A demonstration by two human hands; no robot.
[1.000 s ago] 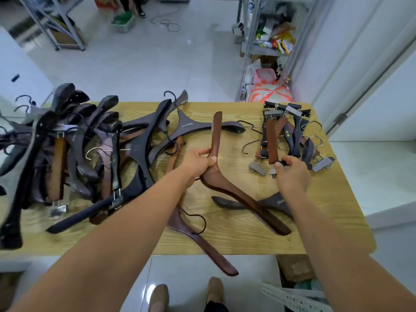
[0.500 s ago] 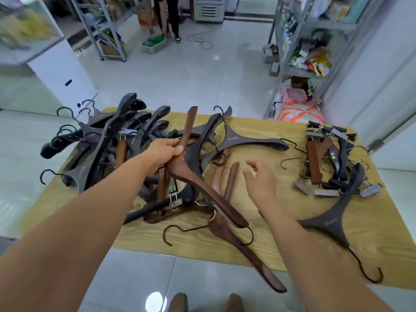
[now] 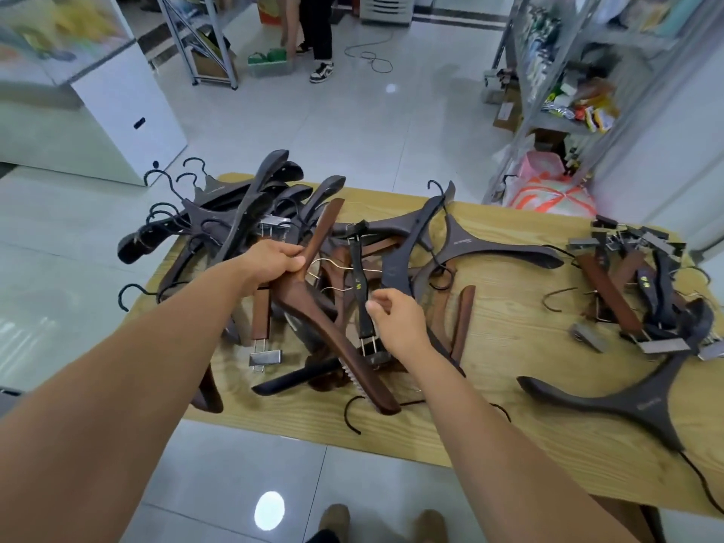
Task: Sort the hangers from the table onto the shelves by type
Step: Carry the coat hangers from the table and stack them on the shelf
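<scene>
My left hand (image 3: 280,260) grips a brown wooden hanger (image 3: 344,350) at its neck and holds it tilted over the pile, one arm pointing up and away, the other toward me. My right hand (image 3: 397,321) hovers with loosely curled fingers beside a black clip hanger (image 3: 361,291), its thumb tip at the bar's edge; no grip shows. A heap of dark hangers (image 3: 235,213) covers the left of the wooden table (image 3: 509,339). Several clip hangers (image 3: 627,291) lie bunched at the right.
A dark hanger (image 3: 634,401) lies alone at the table's front right. More brown hangers (image 3: 462,315) lie mid-table. A metal shelf unit (image 3: 556,119) stands behind on the right, a white cabinet (image 3: 117,111) at the left. A person (image 3: 317,33) stands far back.
My left hand carried the brown hanger leftward over the pile. My right hand left the clip hangers on the right and came to the black clip hanger in the middle.
</scene>
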